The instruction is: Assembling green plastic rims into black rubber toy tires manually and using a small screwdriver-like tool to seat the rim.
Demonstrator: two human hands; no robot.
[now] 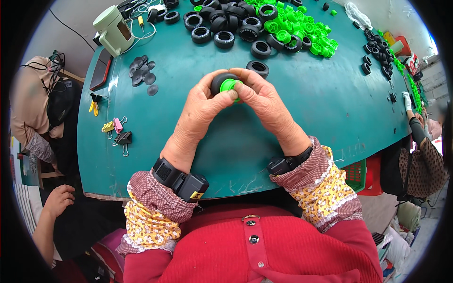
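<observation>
Above the near middle of the table, my left hand (196, 106) and my right hand (265, 101) are both closed around one small toy wheel. Its black tyre (218, 82) lies mostly in the left fingers. A bright green wheel hub (227, 85) faces up in it, with both thumbs pressed on the hub. Whether the hub is fully seated cannot be made out. A loose black tyre (257, 69) lies on the table just beyond my right fingers.
Piles of black tyres (224, 40) and green hubs (309, 33) cover the far side. At left are black discs (137, 75), binder clips (123, 137), a phone (101, 70) and a mug (112, 30). Another person's gloved hand (406, 100) is at far right, a bare hand (59, 200) at lower left.
</observation>
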